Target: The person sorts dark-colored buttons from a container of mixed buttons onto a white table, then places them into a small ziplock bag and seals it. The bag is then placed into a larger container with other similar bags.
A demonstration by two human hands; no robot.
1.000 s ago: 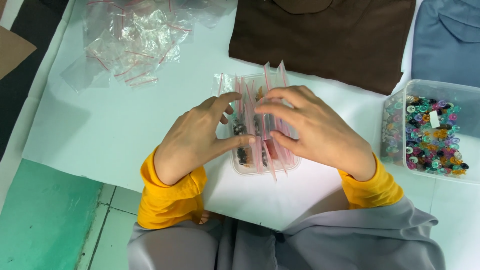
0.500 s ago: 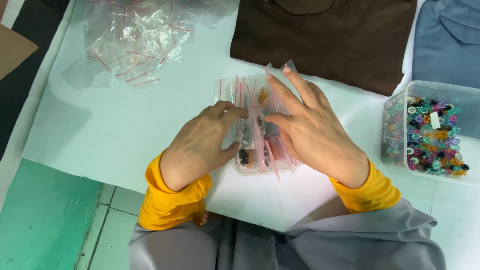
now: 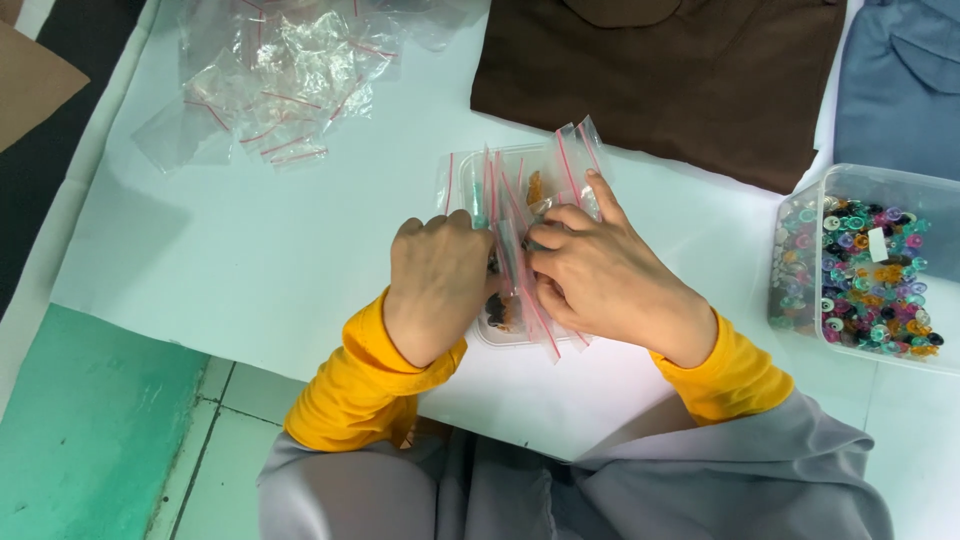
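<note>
Both hands have slid lower over the packets since half a second ago: I see the left hand (image 3: 437,283) now curled knuckles-up at the stack's 9 o'clock edge, where before it lay flatter across it. That stack, a row of small clear zip-seal plastic bags with red strips (image 3: 520,205), stands on edge inside a shallow clear plastic tray (image 3: 462,166) near the middle of the pale blue desk (image 3: 250,260). My left fingers are bent tight against the bags, though I cannot tell whether they pinch one. The right hand (image 3: 610,280) sits at the stack's 3 o'clock side, its index finger stretched toward 12 o'clock along an outer bag and the other fingers folded narrow onto the bags between the two hands. Dark and orange bits show inside some bags. At 10 o'clock lies a loose heap of empty clear bags (image 3: 280,75). A brown garment (image 3: 680,70) is spread at 1 o'clock, a grey-blue garment (image 3: 900,80) just beside it. At 3 o'clock, well apart from the hands, stands a clear plastic tub of multicoloured buttons (image 3: 865,275).
</note>
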